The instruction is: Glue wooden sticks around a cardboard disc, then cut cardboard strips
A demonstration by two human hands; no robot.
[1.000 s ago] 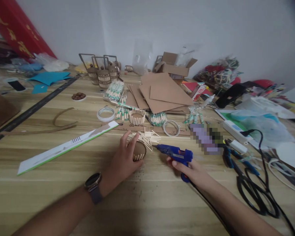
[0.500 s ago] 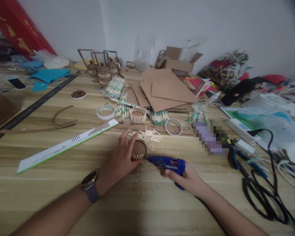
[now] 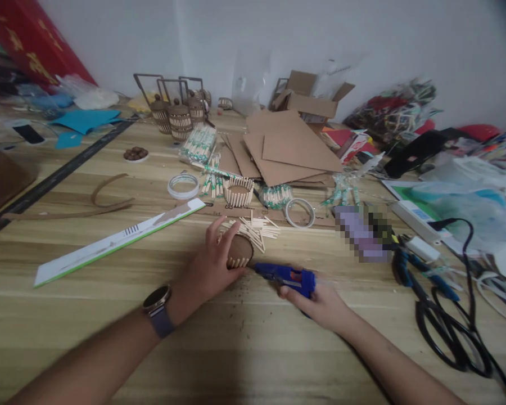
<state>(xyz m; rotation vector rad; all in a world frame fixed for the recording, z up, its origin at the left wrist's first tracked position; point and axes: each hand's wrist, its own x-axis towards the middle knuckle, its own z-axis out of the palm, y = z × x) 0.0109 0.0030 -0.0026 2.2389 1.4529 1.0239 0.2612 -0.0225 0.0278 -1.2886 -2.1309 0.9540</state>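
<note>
My left hand (image 3: 211, 267), a watch on its wrist, is wrapped round a small round cardboard piece (image 3: 239, 251) with short wooden sticks glued along its near rim, holding it on the wooden table. My right hand (image 3: 318, 304) grips a blue hot glue gun (image 3: 287, 275). The gun's nozzle points left and nearly touches the near edge of the cardboard piece. A loose pile of short wooden sticks (image 3: 259, 229) lies just behind the piece.
A white-green ruler (image 3: 118, 241) lies to the left. Tape rolls (image 3: 183, 185), a finished stick ring (image 3: 238, 193), cardboard sheets (image 3: 284, 149) and stick baskets (image 3: 179, 121) are behind. Black cables (image 3: 451, 332), scissors and a power strip crowd the right.
My right hand has brought the glue gun leftward and nearer, so its nozzle now reaches the cardboard piece. My left hand has stayed on the piece. The view shifted slightly.
</note>
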